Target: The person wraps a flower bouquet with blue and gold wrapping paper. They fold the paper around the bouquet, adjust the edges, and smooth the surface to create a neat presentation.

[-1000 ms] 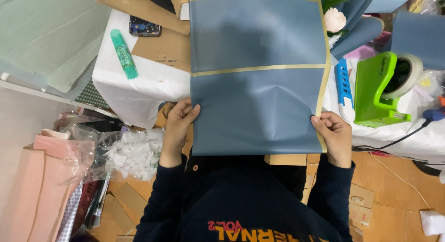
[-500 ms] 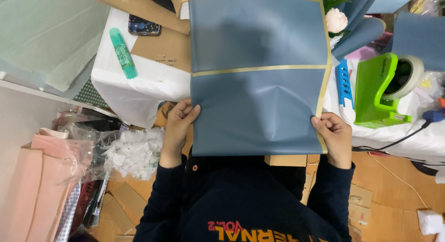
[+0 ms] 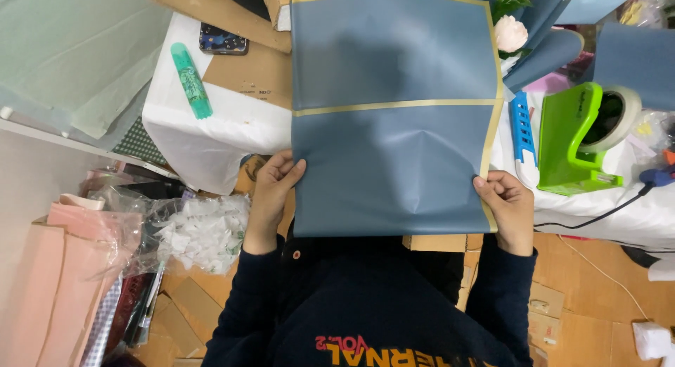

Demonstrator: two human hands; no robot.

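White table; both hands hold blue sheet.

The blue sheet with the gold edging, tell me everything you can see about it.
The large slate-blue wrapping sheet with gold borders looks like thin matte paper or film. A gold band crosses it near the middle and gold edging runs along its top and right sides. Faint creases fan out in the lower half. It is held spread out flat over the white-covered table, the left hand in a grip on its lower left edge and the right hand on its lower right.

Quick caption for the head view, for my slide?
Both hands, left hand and right hand, hold a blue gold-edged wrapping sheet over a cluttered white table.
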